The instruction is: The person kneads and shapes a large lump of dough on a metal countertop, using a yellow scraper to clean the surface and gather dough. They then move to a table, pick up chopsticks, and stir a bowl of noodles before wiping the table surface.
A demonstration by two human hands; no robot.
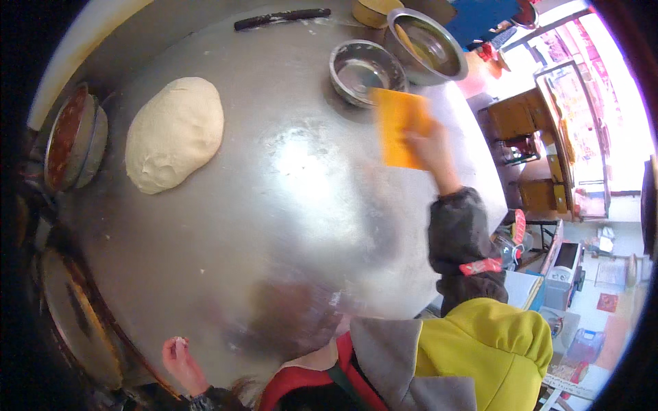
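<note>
My right hand (433,149) grips a flat orange-yellow dough scraper (391,131), slightly blurred, held over the right side of the steel worktop (247,226). The scraper's upper corner overlaps the near rim of a small metal bowl (342,77) in the view; whether they touch cannot be told. At the lower left, close to the worktop's edge, is my left hand (185,366), its fingers curled together with something whitish at the tips. A large smooth mound of pale dough (177,131) lies on the left part of the worktop, apart from both hands.
A larger metal bowl (455,64) with liquid and a utensil stands beside the small one. Behind them is a yellowish tub (371,13). A dark bar (282,19) lies at the back. Left of the dough sits a bowl of red contents (69,133). A round pan-like surface (77,318) borders the lower left.
</note>
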